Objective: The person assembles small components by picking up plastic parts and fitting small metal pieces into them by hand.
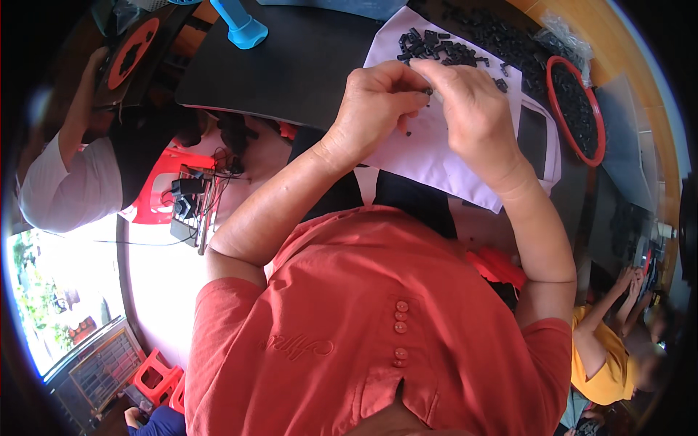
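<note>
My left hand [374, 105] and my right hand [476, 105] meet over a pale lilac cloth bag [451, 167] spread on the dark table. A tiny dark piece [428, 92] shows at my left fingertips, which are pinched together. It is too small to name. The right fingers curl close beside it, and their tips are partly hidden, so whether they grip anything does not show. Just beyond my hands lies a heap of small black plastic parts [440, 49] on the bag. One small dark bit [408, 134] rests on the cloth below my left fingers.
A red round basket [599, 145] full of black parts stands at the right, near a clear plastic bag [567, 40]. More loose black parts [502, 33] cover the far table. A blue stand [247, 33] sits on the black tabletop [291, 69]. Other people work at left and right.
</note>
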Demonstrator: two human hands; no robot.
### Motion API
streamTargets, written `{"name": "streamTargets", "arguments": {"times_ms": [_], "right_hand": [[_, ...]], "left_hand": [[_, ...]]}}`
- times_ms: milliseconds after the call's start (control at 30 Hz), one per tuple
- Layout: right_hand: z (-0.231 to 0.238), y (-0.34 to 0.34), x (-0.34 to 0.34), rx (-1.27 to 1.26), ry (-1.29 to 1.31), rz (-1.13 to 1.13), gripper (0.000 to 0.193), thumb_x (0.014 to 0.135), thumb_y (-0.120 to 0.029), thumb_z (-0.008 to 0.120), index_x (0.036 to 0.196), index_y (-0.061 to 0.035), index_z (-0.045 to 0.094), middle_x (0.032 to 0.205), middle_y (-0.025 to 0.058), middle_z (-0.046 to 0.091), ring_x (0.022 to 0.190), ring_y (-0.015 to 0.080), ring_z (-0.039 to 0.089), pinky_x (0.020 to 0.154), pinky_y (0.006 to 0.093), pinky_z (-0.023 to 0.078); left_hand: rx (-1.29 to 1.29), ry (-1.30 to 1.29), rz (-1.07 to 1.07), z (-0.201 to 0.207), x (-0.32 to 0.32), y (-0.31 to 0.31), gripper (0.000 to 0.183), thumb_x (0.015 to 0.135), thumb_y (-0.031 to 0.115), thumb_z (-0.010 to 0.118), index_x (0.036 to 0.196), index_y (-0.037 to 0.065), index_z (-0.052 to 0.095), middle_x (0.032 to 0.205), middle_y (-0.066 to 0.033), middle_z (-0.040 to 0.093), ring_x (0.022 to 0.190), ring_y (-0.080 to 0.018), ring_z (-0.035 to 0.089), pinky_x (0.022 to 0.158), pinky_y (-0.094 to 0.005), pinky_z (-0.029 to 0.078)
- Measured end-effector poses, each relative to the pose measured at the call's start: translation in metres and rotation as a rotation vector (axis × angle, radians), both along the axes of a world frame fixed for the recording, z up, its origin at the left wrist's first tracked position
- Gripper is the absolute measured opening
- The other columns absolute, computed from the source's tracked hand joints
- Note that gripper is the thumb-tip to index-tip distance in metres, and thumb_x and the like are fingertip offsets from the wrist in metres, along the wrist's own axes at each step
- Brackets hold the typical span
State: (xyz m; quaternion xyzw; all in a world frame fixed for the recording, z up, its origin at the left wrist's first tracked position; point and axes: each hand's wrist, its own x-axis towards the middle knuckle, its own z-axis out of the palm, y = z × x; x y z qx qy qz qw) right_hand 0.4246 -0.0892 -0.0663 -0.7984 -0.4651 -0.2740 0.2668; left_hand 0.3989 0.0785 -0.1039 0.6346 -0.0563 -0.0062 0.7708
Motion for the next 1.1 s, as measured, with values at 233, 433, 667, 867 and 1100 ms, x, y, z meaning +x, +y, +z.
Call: {"name": "streamTargets", "arguments": {"times_ms": [233,433,667,867,1100], "right_hand": [[0.004,-0.011,0.002,0.075,0.461,-0.017,0.041,0.078,0.005,0.063,0.117,-0.0087,0.064,0.076,0.0077,0.065,0.071,0.0217,0.065,0.066,0.0330,0.050],[0.005,-0.016,0.025,0.132,0.618,-0.022,0.028,0.083,0.003,0.060,0.109,-0.0060,0.067,0.074,0.0090,0.066,0.065,0.0180,0.064,0.062,0.0296,0.049],[-0.013,-0.019,0.095,-0.172,0.074,-0.207,0.016,0.081,-0.006,0.064,0.093,-0.0117,0.072,0.084,0.0070,0.066,0.082,0.0274,0.066,0.072,0.0407,0.050],[-0.029,0.013,0.122,-0.338,-0.051,-0.244,0.015,0.082,-0.009,0.062,0.091,-0.0149,0.072,0.091,0.0031,0.066,0.092,0.0249,0.064,0.080,0.0399,0.045],[-0.024,0.007,0.121,-0.475,0.122,-0.298,0.018,0.084,-0.009,0.058,0.095,-0.0138,0.071,0.090,0.0031,0.064,0.095,0.0255,0.061,0.085,0.0402,0.043]], "left_hand": [[0.097,0.045,-0.051,0.001,0.000,-0.001,0.010,0.085,-0.004,0.065,0.094,-0.004,0.066,0.078,-0.0039,0.064,0.064,-0.0089,0.058,0.055,-0.0238,0.048],[0.096,0.056,-0.030,0.005,0.003,-0.002,0.010,0.086,-0.002,0.067,0.095,-0.004,0.067,0.078,-0.0027,0.064,0.064,-0.0071,0.057,0.056,-0.0228,0.048],[0.004,0.070,-0.041,-0.005,0.003,-0.001,0.009,0.087,-0.001,0.066,0.096,-0.002,0.067,0.078,-0.0019,0.064,0.064,-0.0070,0.056,0.057,-0.0222,0.048],[-0.063,0.090,-0.040,-0.005,0.003,0.002,0.008,0.088,-0.002,0.067,0.096,-0.002,0.066,0.079,-0.0020,0.064,0.065,-0.0072,0.056,0.058,-0.0221,0.048],[-0.145,0.080,-0.053,-0.009,0.003,0.003,0.008,0.088,-0.003,0.067,0.096,-0.002,0.066,0.080,-0.0022,0.064,0.064,-0.0075,0.056,0.057,-0.0220,0.048]]}}
